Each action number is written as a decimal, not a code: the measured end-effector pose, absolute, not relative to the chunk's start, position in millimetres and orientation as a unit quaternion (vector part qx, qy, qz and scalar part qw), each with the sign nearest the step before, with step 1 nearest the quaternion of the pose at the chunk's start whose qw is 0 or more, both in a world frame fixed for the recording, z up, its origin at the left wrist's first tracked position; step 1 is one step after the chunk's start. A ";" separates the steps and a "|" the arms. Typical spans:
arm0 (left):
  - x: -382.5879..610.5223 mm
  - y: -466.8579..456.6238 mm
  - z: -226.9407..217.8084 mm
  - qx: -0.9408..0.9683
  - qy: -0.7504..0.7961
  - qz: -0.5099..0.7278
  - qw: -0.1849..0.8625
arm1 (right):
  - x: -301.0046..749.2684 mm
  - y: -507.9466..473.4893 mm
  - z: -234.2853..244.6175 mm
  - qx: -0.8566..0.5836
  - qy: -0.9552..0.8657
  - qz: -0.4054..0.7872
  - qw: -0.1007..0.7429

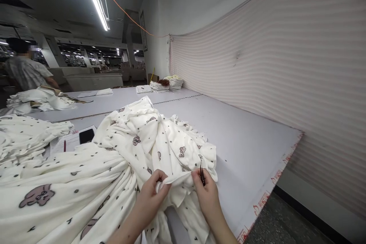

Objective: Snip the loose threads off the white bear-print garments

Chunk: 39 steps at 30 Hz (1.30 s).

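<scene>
A large cream blanket point(120, 152) printed with pink bears and small dark hearts lies bunched across the near part of the grey table point(246, 141). My left hand point(151, 194) pinches a fold of its edge. My right hand point(207, 194) grips the same edge a little to the right and also holds small dark thread snips point(202, 175), their tips pointing up at the fabric. The cloth edge is stretched between the two hands.
A black phone point(86, 135) lies on papers with a red pen point(65, 145) at left. More printed fabric point(25, 133) is piled far left. Folded stacks point(168, 83) sit at the table's far end. Another person point(25, 70) stands at back left. A striped curtain point(286, 76) lines the right wall.
</scene>
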<state>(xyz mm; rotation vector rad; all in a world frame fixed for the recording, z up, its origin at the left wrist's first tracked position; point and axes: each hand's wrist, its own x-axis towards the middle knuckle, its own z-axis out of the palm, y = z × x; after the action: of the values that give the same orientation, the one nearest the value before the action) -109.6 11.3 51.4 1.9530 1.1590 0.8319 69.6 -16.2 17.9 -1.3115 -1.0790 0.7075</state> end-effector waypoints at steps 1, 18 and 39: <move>-110.9 11.8 53.3 0.769 0.452 0.308 0.330 | 66.3 -16.6 23.0 -0.560 -0.482 0.311 0.598; -133.3 9.5 48.9 0.670 0.498 0.469 0.286 | -12.3 -31.9 -14.9 -0.479 -0.424 0.359 0.679; -134.5 0.3 46.7 0.697 0.426 0.322 0.478 | 22.1 -30.3 18.4 -0.547 -0.553 0.140 0.613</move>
<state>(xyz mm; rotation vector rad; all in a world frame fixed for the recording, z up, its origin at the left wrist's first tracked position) -134.5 0.3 46.7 1.7019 1.0392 0.7869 22.1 -30.3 18.4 -1.2610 -1.2757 0.3218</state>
